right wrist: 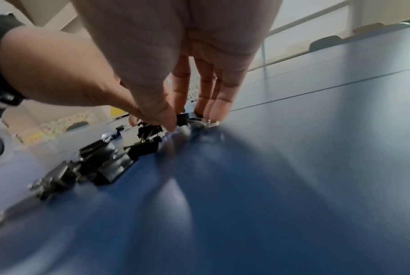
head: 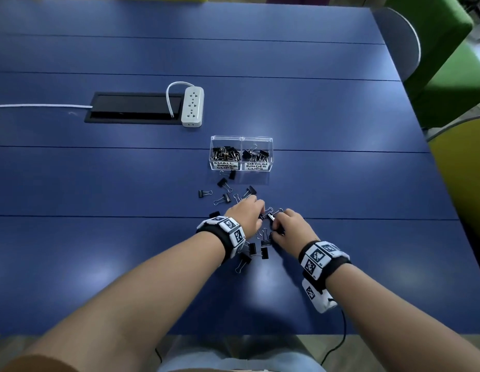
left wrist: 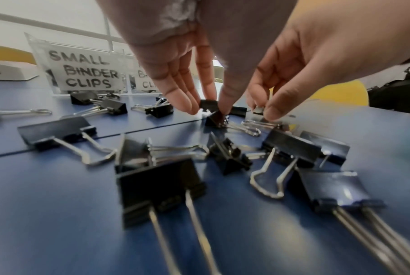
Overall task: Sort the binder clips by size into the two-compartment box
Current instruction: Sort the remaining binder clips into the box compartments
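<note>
A clear two-compartment box [head: 241, 165] stands on the blue table, labelled for small clips on the left and medium clips on the right; both halves hold black clips. Several loose black binder clips [head: 224, 183] lie between the box and my hands, with larger ones [left wrist: 159, 188] under my left wrist. My left hand [head: 261, 214] reaches down, and its thumb and fingertips [left wrist: 187, 104] pinch a small clip [left wrist: 208, 105] just above another one [left wrist: 217, 120] on the table. Close beside it, my right hand [head: 273, 224] pinches a small clip [left wrist: 259, 110] between thumb and forefinger.
A white power strip [head: 192, 106] and a black cable hatch [head: 134, 108] lie beyond the box on the left. A grey chair back [head: 399, 41], green seating [head: 434, 49] and a yellow chair [head: 464, 162] line the table's right edge.
</note>
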`<state>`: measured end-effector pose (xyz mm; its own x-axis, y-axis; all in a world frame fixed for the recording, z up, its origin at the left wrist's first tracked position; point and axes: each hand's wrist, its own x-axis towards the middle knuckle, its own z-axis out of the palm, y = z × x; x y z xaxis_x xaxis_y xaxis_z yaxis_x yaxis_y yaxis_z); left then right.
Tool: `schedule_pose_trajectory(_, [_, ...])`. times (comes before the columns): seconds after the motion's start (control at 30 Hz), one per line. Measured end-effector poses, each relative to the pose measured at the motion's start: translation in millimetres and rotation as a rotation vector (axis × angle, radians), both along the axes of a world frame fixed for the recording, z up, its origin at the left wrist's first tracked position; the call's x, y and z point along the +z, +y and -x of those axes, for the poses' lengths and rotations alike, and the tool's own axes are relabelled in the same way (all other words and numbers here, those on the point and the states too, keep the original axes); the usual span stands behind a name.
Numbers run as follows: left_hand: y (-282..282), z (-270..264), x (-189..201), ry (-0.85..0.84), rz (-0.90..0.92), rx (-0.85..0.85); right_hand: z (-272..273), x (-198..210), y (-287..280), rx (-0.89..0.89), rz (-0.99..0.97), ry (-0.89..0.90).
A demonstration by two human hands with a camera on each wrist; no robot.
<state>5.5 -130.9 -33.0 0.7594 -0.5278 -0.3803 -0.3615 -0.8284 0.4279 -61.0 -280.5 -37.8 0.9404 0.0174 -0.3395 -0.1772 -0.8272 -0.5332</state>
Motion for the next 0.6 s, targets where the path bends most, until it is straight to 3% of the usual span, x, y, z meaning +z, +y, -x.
schedule_pose_trajectory(0.17, [8.7, -4.7, 4.0, 0.002, 0.053, 0.099, -10.4, 8.1, -4.5, -0.081, -0.040, -0.054])
schedule_pose_trajectory(0.3, [10.0, -18.8, 7.3, -0.018, 0.120, 0.251, -18.9, 10.7, -0.7, -0.011, 0.045, 0.058])
schedule_pose_trajectory(0.6, [-6.7, -41.7, -4.1, -0.050, -0.024, 0.305, -25.1, 4.0, 9.8, 0.030, 0.167, 0.104])
